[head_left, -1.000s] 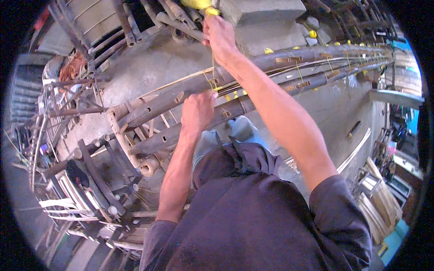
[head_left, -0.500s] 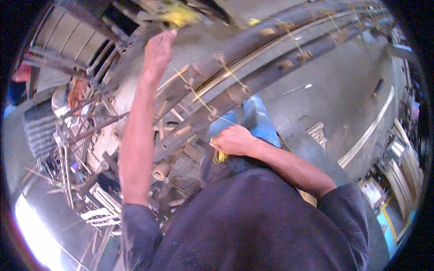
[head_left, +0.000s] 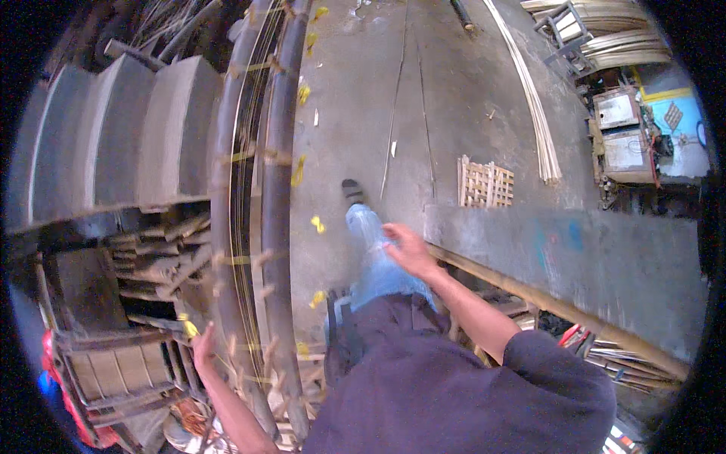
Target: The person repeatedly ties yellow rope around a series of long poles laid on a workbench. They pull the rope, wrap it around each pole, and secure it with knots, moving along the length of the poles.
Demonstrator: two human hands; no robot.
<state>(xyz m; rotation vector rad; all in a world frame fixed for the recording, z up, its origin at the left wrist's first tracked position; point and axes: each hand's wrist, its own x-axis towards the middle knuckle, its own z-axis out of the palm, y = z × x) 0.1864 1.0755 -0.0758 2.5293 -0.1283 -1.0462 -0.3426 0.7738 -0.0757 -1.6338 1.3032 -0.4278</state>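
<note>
My left hand (head_left: pixel 203 346) is at the lower left, slightly blurred, with its fingers stretched upward. A small yellow string bundle (head_left: pixel 187 326) is right beside its fingertips; I cannot tell whether they touch. My right hand (head_left: pixel 410 251) hovers over my jeans leg (head_left: pixel 370 238), open, fingers apart and with nothing in it. On my left runs a long frame of two dark poles (head_left: pixel 280 144), joined by short wooden pegs and yellow ties. Thin strands (head_left: pixel 243 303) stretch lengthwise between the poles. Several yellow string bundles (head_left: pixel 318 224) hang along its right side.
A grey slab with a bamboo edge (head_left: pixel 567 257) lies at my right. Beyond it stand a woven slatted piece (head_left: pixel 485 183) and long pale strips (head_left: pixel 533 113) on the floor. Corrugated sheets (head_left: pixel 121 136) and stacked wood (head_left: pixel 162 257) flank the frame's left. A wooden chair (head_left: pixel 121 374) is at lower left.
My view has swung to the right, so the frame now runs upright at my left. My right hand has let go of the yellow string and moved away from the frame.
</note>
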